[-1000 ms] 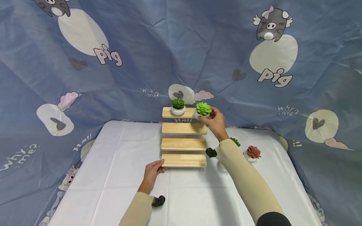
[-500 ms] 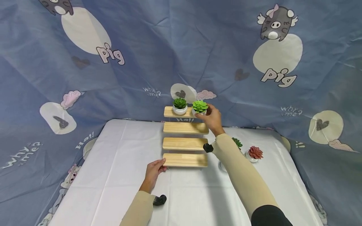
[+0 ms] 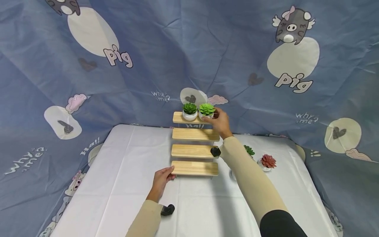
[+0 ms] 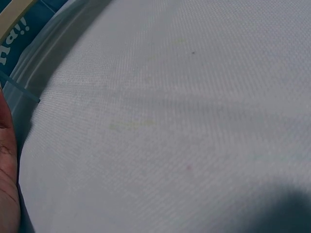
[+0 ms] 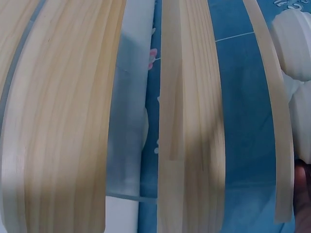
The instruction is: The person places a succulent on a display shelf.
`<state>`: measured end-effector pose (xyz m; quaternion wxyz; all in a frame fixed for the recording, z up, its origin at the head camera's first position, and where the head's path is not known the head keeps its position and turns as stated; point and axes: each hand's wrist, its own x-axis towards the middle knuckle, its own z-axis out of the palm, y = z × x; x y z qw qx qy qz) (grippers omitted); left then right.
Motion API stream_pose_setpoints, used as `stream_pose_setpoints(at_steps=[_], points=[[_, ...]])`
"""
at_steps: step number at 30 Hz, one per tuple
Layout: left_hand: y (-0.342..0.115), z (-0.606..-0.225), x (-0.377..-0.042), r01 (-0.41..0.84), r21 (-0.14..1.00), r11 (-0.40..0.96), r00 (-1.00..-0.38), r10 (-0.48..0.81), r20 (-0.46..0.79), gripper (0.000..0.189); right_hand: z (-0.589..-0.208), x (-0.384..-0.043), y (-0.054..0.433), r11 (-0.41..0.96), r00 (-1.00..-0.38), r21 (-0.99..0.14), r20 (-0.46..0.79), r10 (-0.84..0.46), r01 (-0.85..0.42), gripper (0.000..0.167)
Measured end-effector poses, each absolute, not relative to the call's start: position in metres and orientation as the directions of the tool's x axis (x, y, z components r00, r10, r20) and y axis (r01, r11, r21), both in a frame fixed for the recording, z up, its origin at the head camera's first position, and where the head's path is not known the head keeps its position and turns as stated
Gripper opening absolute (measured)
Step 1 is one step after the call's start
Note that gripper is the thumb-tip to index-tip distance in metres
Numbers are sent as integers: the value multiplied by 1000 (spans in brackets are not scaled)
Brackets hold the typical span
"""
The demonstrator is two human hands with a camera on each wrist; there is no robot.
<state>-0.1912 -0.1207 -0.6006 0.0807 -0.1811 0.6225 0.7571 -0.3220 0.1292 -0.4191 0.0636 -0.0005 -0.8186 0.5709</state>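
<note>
In the head view, a wooden stand with stepped shelves (image 3: pixel 195 168) stands on the white table. My left hand (image 3: pixel 161 179) grips the left end of its lowest shelf, thumb on top. On the top shelf, my right hand (image 3: pixel 221 122) holds the white pot of a bright green succulent (image 3: pixel 207 108) from its right side. Close beside it on the left sits a dark green succulent (image 3: pixel 189 108) in a similar pot. The right wrist view has both white pots at its right edge, the lower pot (image 5: pixel 302 116) near my fingers.
Right of the stand, a red succulent (image 3: pixel 268 161) in a white pot and another green succulent (image 3: pixel 249 150) stand on the table (image 3: pixel 118 171), the latter partly behind my right sleeve. Another white pot (image 3: pixel 233 175) shows beside that sleeve. A patterned blue cloth (image 3: pixel 154 59) hangs behind.
My right hand has moved the bright green succulent left along the top shelf, close to the dark green one. My left hand stays at the lowest shelf; the view has shifted slightly.
</note>
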Motion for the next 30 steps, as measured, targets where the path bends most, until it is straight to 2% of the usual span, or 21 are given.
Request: stream_pose_setpoints(at_steps=[7, 15, 26, 30], points=[[-120, -600, -191, -352, 913, -207, -920, -101, -378, 38, -420, -323, 128, 380, -991, -922, 110, 73, -74, 60], [-120, -603, -192, -357, 908, -219, -919, -96, -384, 36, -423, -318, 133, 338, -991, -937, 119, 69, -89, 66], [-119, -603, -190, -356, 907, -226, -916, -105, -386, 34, -434, -294, 162, 279, -978, -945, 198, 64, -173, 66], [-119, -602, -192, -353, 907, -232, -919, -97, -382, 34, -429, -278, 174, 263, -980, -951, 186, 64, -163, 63]])
